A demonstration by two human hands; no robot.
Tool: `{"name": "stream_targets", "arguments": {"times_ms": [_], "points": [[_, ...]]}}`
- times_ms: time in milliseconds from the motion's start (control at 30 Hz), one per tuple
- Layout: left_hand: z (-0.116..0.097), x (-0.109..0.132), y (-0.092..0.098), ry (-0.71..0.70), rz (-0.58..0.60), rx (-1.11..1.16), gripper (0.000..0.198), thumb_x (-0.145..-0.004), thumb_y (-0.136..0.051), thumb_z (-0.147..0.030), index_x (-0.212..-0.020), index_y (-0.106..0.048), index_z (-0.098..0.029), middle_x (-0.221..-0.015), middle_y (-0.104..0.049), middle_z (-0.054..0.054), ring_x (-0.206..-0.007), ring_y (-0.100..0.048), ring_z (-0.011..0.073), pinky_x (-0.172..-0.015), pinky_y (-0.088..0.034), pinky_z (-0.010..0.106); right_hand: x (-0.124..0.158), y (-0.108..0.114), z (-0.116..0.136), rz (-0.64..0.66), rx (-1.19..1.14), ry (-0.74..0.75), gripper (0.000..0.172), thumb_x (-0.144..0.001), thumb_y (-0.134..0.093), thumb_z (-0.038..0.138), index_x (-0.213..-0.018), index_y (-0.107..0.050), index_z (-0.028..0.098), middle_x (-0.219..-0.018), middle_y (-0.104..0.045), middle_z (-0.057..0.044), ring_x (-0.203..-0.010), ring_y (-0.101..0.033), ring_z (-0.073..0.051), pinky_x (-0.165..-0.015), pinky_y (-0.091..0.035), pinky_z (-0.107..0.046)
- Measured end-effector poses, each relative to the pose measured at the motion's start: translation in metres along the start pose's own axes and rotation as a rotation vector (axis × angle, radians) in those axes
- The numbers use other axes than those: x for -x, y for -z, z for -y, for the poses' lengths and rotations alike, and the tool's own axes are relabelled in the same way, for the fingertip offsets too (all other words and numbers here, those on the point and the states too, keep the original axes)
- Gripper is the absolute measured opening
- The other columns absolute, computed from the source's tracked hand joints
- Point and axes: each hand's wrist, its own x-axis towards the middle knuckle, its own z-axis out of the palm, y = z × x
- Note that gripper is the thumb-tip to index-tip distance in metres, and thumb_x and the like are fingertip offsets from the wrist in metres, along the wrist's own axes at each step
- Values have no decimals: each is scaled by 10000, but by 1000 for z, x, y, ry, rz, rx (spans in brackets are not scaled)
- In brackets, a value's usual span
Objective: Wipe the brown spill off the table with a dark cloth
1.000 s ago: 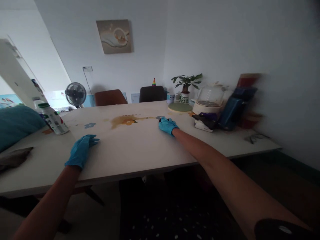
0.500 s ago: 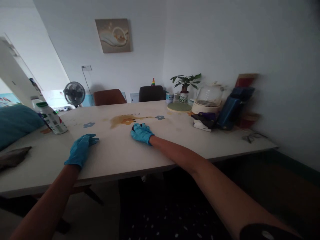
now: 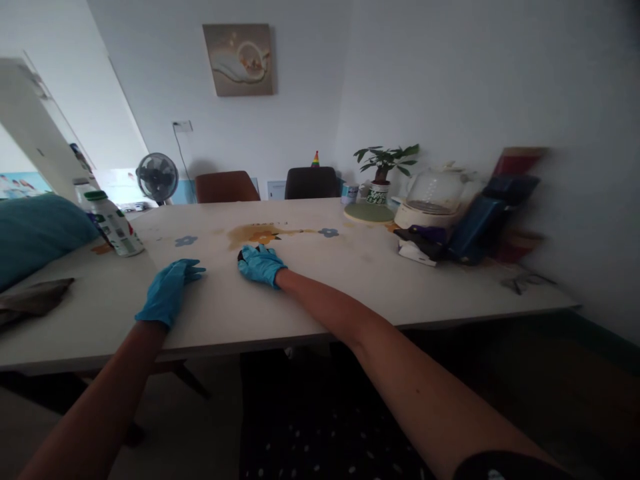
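Note:
My right hand [image 3: 261,264], in a blue glove, presses down on the white table [image 3: 320,293]. Its fingers curl over a small black thing [image 3: 241,255]; only dark bits show at the fingertips, so its kind is hidden. Just beyond that hand lies a brown-yellow stain [image 3: 243,234] over a printed orange flower. My left hand [image 3: 173,288], gloved the same way, rests on the tabletop near the front edge, fingers stretched out and holding nothing. A white bottle with a green cap [image 3: 116,225] stands to its left.
A crumpled brown cloth [image 3: 37,299] and a teal cushion [image 3: 43,233] are at the left. On the right stand a glass kettle [image 3: 434,193], a potted plant [image 3: 379,190], a green round mat [image 3: 369,213], a dark blue box [image 3: 477,223] and glasses [image 3: 527,283].
My right hand has slid left across the table with the black thing under it, closer to my left hand. The left hand stays nearly in place; the view has shifted slightly.

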Motion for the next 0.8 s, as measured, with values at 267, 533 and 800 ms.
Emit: {"name": "stream_targets", "arguments": {"times_ms": [267, 533, 800], "points": [[1, -1, 0, -9, -9, -19, 531, -872, -762, -596, -1202, -812, -183, -1229, -947, 184, -1199, -901, 364, -1344, -673, 625, 17, 19, -35, -45, 1, -120, 624, -1272, -499, 445, -1808, -706, 202, -2042, -586, -187, -1894, -522, -441, -1580, -396, -679], [-7, 5, 4, 1, 20, -79, 531, -892, -702, -528, -1261, -815, -163, -1385, -943, 216, -1311, -909, 375, -1408, -638, 619, 60, 51, -109, -84, 30, -331, 729, -1315, -402, 430, -1949, -562, 108, -2099, -476, -251, -1971, -407, -459, -1617, -315, -660], [-13, 11, 1, 11, 13, -132, 509, -907, -649, -527, -1243, -803, -177, -1333, -946, 224, -1348, -904, 399, -1456, -594, 630, 102, 70, -174, -167, 75, -474, 690, -1306, -390, 392, -1887, -647, 124, -2006, -591, -293, -1848, -566, -464, -1537, -428, -644]]}}
